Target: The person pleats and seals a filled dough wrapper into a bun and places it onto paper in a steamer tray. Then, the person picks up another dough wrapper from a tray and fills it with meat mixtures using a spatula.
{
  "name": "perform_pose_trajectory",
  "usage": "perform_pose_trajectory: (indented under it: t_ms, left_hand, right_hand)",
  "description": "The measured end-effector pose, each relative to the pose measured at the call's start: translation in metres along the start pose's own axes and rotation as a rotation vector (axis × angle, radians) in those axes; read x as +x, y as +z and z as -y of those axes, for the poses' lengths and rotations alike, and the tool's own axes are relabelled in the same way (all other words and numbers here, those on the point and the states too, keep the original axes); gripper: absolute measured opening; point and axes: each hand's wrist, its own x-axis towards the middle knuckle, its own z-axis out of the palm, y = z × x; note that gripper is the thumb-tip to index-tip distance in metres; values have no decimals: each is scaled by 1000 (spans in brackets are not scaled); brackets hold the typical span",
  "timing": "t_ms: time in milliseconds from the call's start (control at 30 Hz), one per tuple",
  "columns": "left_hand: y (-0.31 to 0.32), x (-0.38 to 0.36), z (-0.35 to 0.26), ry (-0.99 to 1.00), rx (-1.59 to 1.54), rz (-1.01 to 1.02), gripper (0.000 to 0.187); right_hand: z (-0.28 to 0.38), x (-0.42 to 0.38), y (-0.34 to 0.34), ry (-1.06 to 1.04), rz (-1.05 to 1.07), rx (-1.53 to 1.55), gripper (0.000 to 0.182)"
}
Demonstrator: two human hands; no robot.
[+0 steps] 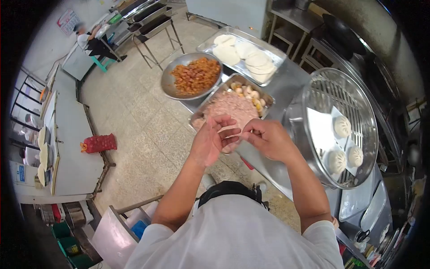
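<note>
My left hand (212, 140) is palm up over the near edge of the meat tray, fingers apart and slightly curved, the palm bare. Close beside its fingertips, my right hand (272, 138) pinches with thumb and forefinger. A pale sliver shows between the two hands; I cannot tell what the pinch holds. Just beyond them is a metal tray (193, 120) of pink minced meat (233, 107), with round yellow-and-white pieces (251, 93) at its far end. To the right, three pleated buns (342, 127) sit on white paper in a round metal steamer (309, 134).
A bowl (166, 84) of orange-brown filling (195, 76) stands left of the meat tray. Behind it, a tray (207, 46) holds flat dough rounds (260, 60). Further off, a red mesh sack (98, 143) lies on the floor. Another person (87, 40) sits working at the far left.
</note>
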Motion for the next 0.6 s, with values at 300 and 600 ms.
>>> perform_pose_trajectory:
  t_ms: [300, 600]
  left_hand:
    - [-116, -40, -128, 53, 68, -195, 60]
    - [-180, -8, -189, 6, 100, -168, 62]
  right_hand:
    - [-28, 181, 80, 15, -99, 74, 20]
    - [-171, 324, 43, 370, -369, -147, 29]
